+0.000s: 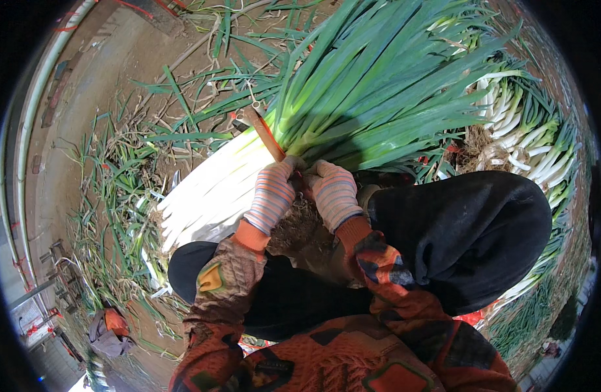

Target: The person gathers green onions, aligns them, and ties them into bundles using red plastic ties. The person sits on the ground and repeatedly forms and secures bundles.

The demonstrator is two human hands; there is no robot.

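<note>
A large bundle of long green onions (222, 181) lies before me, white stalks to the left and green leaves to the upper right. An orange-brown band (267, 134) runs across it where white turns to green. My left hand (273, 191), in a striped knit glove, is closed at the band's near end. Close beside it my gloved right hand (333, 191) has its fingers curled in. A dark red piece of band (300, 185) shows between the hands, with its ends hidden by my fingers. Both hands touch the near side of the bundle.
Loose green onions (511, 117) are heaped along the right. Leaf trimmings (116, 181) litter the soil to the left. A grey and orange cloth item (110, 330) lies at lower left, near metal pipes (25, 142). My knees (457, 235) flank the hands.
</note>
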